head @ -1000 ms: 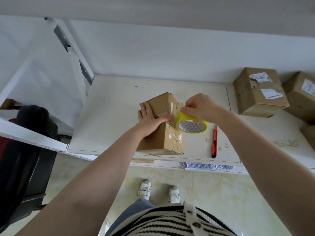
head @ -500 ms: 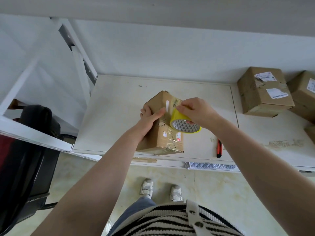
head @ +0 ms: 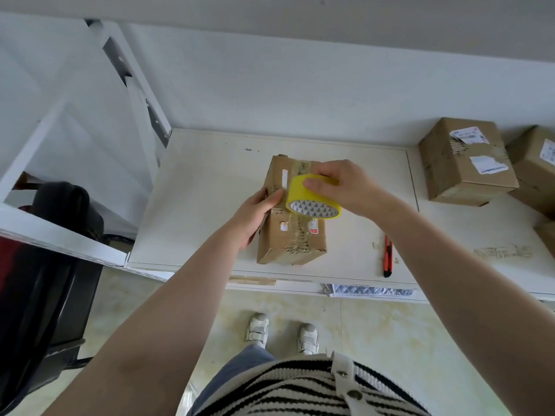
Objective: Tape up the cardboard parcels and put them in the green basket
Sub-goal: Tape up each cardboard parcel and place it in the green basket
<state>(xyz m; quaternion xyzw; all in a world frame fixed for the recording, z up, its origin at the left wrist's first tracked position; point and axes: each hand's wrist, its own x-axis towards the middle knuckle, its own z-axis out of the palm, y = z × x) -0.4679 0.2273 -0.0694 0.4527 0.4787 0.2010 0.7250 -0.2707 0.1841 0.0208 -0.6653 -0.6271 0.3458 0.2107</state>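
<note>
Head view, looking down at a white desk (head: pixel 210 181). One cardboard parcel (head: pixel 289 235) lay flat on the desk near its front edge, long axis running near-to-far, old tape and small stickers on its top face.

Left hand (head: pixel 255 214) was on the parcel's left side, fingers wrapped along that side, thumb laid over the top edge, gripping it in place. Right hand (head: pixel 339 187) held a yellow tape roll (head: pixel 312 196) over the parcel's top face, thumb pressed on the roll's outer band, fingers curled round the far side. Roll was tilted, its open core with a triangle-patterned liner facing the camera. Couldn't tell whether the roll touched the parcel or whether any strip was pulled out.

Right of the parcel, apart from it, a red-and-black utility knife (head: pixel 388 256) lay on the desk near the front edge, pointing near-to-far.

Far right: a second parcel (head: pixel 465 163) with torn white labels, close to the back wall. Just beside it on the right, a third parcel (head: pixel 537 163), cut off by the frame edge. A corner of another box (head: pixel 548 238) showed nearer, at the right edge.

Left of the desk: white shelf frame (head: pixel 60 232), black chair (head: pixel 45 280) below it. Floor was pale tile; white shoes (head: pixel 282 334) and a striped top (head: pixel 300 388) showed at the bottom of frame.
</note>
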